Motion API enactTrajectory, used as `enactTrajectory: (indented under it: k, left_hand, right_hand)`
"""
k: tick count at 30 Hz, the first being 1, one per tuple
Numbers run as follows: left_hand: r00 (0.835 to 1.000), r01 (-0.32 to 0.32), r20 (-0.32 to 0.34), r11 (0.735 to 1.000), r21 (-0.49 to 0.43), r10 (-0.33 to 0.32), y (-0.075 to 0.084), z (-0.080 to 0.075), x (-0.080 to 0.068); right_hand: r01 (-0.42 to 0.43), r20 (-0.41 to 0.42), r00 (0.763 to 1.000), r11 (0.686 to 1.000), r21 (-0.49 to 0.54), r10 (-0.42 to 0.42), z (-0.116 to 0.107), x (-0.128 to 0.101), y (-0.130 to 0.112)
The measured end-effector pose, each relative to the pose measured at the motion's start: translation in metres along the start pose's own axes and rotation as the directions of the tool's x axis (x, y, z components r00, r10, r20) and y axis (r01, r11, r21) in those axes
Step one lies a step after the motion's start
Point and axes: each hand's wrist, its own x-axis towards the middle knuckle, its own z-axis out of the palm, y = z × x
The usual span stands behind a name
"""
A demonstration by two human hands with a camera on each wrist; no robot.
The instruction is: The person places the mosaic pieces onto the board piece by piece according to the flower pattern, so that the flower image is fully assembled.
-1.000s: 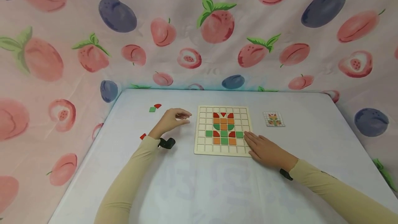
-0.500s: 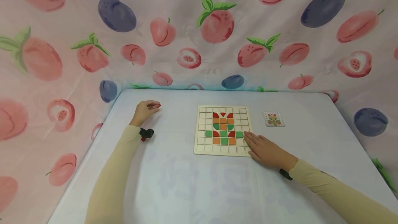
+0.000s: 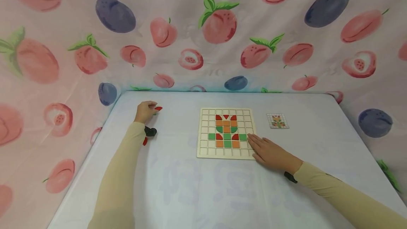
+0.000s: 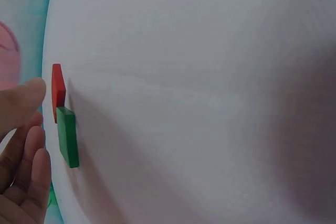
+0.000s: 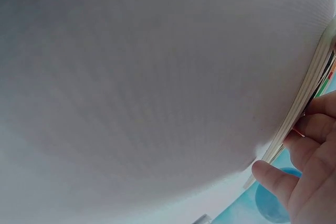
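Note:
At the far left of the table, my left hand (image 3: 145, 112) is beside a red quarter-round tile (image 3: 158, 108) and a green square tile (image 4: 68, 137). In the left wrist view the thumb and loosely bent fingers are just short of both tiles, which touch each other. My right hand (image 3: 274, 154) rests with straight fingers on the right edge of a wooden grid board (image 3: 203, 151). Red, orange and green tiles form a flower-like pattern on that board. Another red tile (image 3: 145, 141) lies by my left wrist, partly hidden.
A small card (image 3: 278, 121) with a similar pattern on a grid lies right of the board. White cloth covers the table (image 3: 203, 193). A fruit-printed curtain (image 3: 190, 27) rises behind it and along both sides.
My left hand has moved left, from beside the board to the red and green tiles. The right hand stays on the board's edge. The head view has shifted slightly.

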Motion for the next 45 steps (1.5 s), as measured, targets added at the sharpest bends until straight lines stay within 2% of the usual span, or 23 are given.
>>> enactTrajectory:
  k: [8,19,27,38,45]
  left_hand:
    - [1.000,0.001,0.014,1.000,0.020,-0.001,-0.008,-0.001,0.000]
    - [1.000,-0.018,0.019,0.999,0.038,0.017,-0.009,0.004,0.004]
    - [0.994,-0.080,0.080,0.995,0.066,0.074,-0.006,0.011,0.005]
    - [0.989,-0.097,0.122,0.985,0.141,0.080,0.002,0.013,0.004]
    - [0.980,-0.089,0.187,0.991,0.101,0.069,0.004,0.013,0.007]
  right_hand:
    - [0.001,0.004,1.000,1.000,-0.017,-0.001,0.003,0.000,0.001]
    - [0.020,-0.023,1.000,0.999,-0.029,-0.020,0.003,0.001,0.001]
    - [0.007,-0.010,1.000,1.000,-0.022,-0.007,0.004,0.000,0.002]
    - [0.001,-0.014,1.000,1.000,-0.018,-0.001,0.002,-0.002,0.001]
    - [-0.010,0.012,1.000,1.000,-0.008,0.010,0.001,-0.001,0.000]
